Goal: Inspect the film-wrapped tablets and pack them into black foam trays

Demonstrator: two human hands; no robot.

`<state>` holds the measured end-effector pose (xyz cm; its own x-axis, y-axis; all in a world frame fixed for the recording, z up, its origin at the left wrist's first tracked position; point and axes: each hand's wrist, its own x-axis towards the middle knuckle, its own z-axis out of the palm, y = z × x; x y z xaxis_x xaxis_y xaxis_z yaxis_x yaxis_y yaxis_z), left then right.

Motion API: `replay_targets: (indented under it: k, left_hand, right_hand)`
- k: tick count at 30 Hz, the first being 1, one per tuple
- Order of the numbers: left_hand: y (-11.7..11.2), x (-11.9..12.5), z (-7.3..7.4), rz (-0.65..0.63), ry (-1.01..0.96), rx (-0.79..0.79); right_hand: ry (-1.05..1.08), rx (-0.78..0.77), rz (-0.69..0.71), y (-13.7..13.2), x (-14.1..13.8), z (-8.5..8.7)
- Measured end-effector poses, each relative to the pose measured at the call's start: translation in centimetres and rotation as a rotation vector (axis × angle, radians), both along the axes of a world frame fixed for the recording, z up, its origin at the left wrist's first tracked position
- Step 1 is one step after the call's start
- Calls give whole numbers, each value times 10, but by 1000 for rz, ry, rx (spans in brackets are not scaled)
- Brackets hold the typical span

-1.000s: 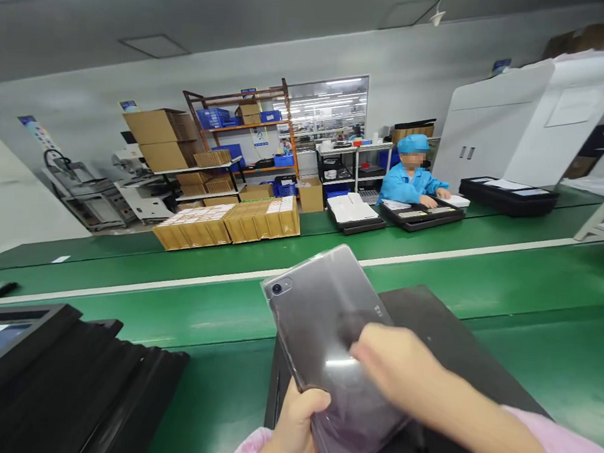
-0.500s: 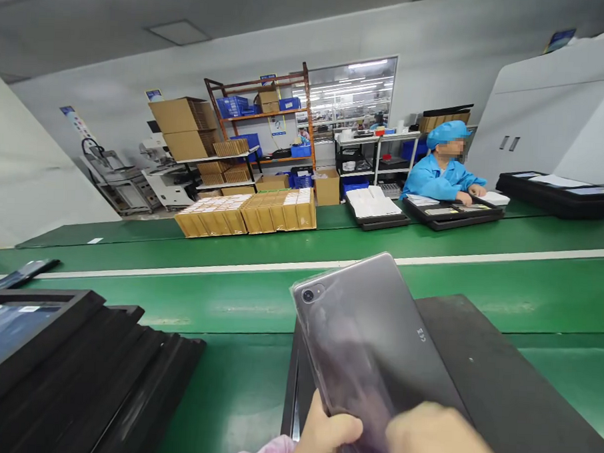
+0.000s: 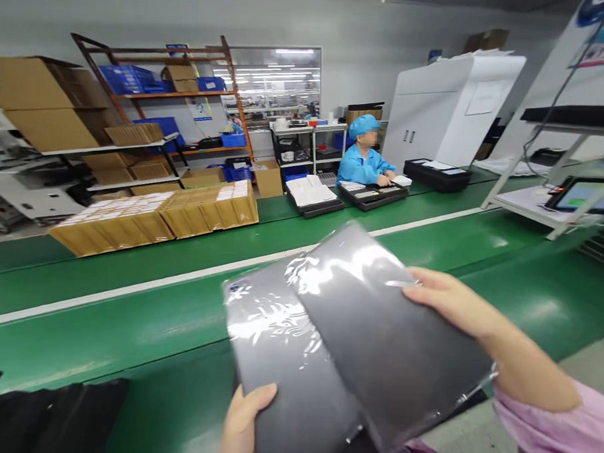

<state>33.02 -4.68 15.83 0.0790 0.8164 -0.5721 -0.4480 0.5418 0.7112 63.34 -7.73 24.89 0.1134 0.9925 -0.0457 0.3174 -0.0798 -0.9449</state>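
Observation:
My left hand (image 3: 246,418) grips the lower left edge of a grey tablet (image 3: 295,386), its thumb on the back face. A small camera lens shows at the tablet's upper left corner, under shiny, wrinkled clear plastic. Overlapping its right side is a second flat grey panel (image 3: 377,336), tablet-sized and also in glossy clear plastic. I cannot tell whether this panel is another tablet. My right hand (image 3: 436,292) pinches the panel's upper right edge between thumb and fingers. Both pieces are tilted above the green bench, and their lower ends partly cover something black.
Black stacked trays (image 3: 48,416) sit at the lower left. Across the green conveyor (image 3: 178,301) are cartons (image 3: 207,212), a tray of white papers (image 3: 313,193) and a co-worker in blue (image 3: 365,156). A white stand (image 3: 558,204) with a lit screen is at the right.
My view has swung to the right. The single grey tablet face now appears as two overlapping pieces, spread apart. My right hand has moved from the bottom to the upper right edge.

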Motion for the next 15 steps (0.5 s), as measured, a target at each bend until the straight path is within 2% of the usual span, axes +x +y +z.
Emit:
replay_targets:
  k: [2,4,6,7,11,13,15]
  left_hand:
    - [6,-6,3,77,82,-3]
    - [12,-10,2,130,132,-5]
    - [15,-10,0,147,147,-17]
    - [16,-8,-2,147,151,-29]
    - [12,3,-1,122,129,-77]
    - [9,8,3,64,84,-73]
    - [6,13,8,-10,31,-54]
  right_hand:
    - [-161,124,-89,-6,21,19]
    - [-501,198,-132,-7,25,25]
    - [-808,176,-155,-3,12,15]
    - [-870,160,-142,1,1,5]
    - [-740,200,20,19,-40,-36]
    - [-693,199,83,26,-46,-44]
    - [-636,195,151,31,-43,-43]
